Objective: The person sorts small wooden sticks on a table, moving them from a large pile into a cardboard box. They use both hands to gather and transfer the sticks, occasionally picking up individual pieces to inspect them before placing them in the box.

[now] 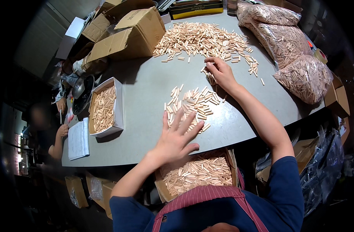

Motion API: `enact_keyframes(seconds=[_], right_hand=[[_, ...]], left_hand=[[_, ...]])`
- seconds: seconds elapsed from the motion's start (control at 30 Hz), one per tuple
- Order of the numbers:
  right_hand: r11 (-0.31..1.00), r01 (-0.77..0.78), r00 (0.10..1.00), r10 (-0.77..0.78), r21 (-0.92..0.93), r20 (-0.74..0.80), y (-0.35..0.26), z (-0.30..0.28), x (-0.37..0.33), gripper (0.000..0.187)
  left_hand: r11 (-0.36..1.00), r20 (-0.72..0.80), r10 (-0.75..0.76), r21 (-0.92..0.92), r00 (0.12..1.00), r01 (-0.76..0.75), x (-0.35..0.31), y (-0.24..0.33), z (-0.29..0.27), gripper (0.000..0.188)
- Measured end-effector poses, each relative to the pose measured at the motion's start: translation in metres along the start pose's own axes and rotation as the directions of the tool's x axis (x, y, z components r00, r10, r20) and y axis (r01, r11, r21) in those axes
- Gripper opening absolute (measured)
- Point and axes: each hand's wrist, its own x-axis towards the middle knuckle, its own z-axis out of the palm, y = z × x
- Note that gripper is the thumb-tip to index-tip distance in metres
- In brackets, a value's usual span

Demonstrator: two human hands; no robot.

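Observation:
Small pale wooden dowels [202,110] lie scattered in a loose group at the middle of the grey table. My left hand [177,135] is open at the near side of this group, fingers spread over the pieces and slightly blurred. Farther off, my right hand [223,76] curls round a small bunch of dowels [209,76], its lower fingers hidden. Beyond it spreads a large heap of dowels [200,36]. A carton of dowels [196,172] sits below the table's near edge, in front of my body.
A white box of dowels [118,104] and a notebook [79,141] are on the left. An opened cardboard box [142,36] stands behind them. Filled plastic bags [304,79] and a tape roll [320,56] line the right. Another person's hand [62,130] rests by the left edge.

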Motion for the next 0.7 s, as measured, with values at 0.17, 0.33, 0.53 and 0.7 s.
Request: enact_keyframes(seconds=[0.17,0.33,0.53,0.7], right_hand=[[0.999,-0.009,0.999,0.010,-0.042,0.037,-0.009,-0.002,0.000,0.033],[0.989,0.075,0.997,-0.074,-0.128,0.013,-0.016,-0.001,-0.002,0.030],[0.961,0.194,0.981,-0.188,-0.196,0.050,-0.014,-0.005,-0.002,0.025],[0.955,0.226,0.974,-0.218,-0.192,0.063,-0.017,-0.004,-0.003,0.022]], left_hand=[[0.998,-0.011,-0.038,-0.048,0.999,0.037,-0.006,0.005,0.004,0.077],[0.991,-0.268,-0.060,-0.129,0.961,0.026,0.001,0.012,0.004,0.061],[0.979,-0.499,0.019,-0.168,0.866,-0.118,0.027,0.033,0.004,0.028],[0.981,-0.509,0.021,-0.157,0.860,-0.118,0.028,0.033,0.010,0.024]])
